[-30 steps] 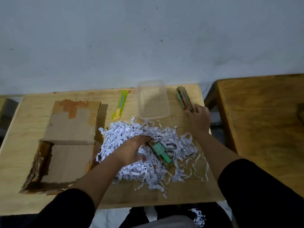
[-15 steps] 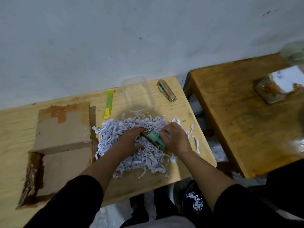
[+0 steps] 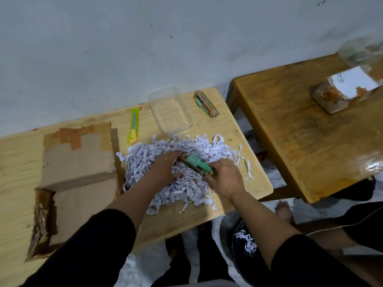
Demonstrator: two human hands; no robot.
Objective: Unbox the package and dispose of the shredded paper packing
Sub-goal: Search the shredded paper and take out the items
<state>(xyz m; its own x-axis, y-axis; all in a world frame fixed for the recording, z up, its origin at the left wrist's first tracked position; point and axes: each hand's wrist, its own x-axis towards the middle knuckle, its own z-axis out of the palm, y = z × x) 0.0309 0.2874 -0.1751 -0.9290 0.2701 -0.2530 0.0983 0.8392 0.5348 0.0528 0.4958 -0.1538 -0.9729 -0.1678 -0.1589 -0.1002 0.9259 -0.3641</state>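
Both hands are down in the shredded paper (image 3: 176,175), and the right hand (image 3: 224,179) has its fingers pinched round the near end of a small green item (image 3: 195,165) in a brownish card backing, while the left hand (image 3: 165,169) lies loosely curled at its far end, half pressing the shreds aside. Best bet here is probably to lift it slowly and give it a little shake so strips drop off instead of trailing over the table (image 3: 18,162) edge, which is close on the right. A matching packaged item (image 3: 206,103) already sits at the back, just beside a clear plastic tub (image 3: 171,111), with a yellow-green box cutter (image 3: 133,126) to its left. The opened cardboard box (image 3: 76,162) lies touching the pile's left side. Down by the person's legs there's a dark bin (image 3: 242,243) with a few shreds in it, presumably where the paper goes. A second darker wooden table (image 3: 300,129) stands to the right, plain grey wall behind
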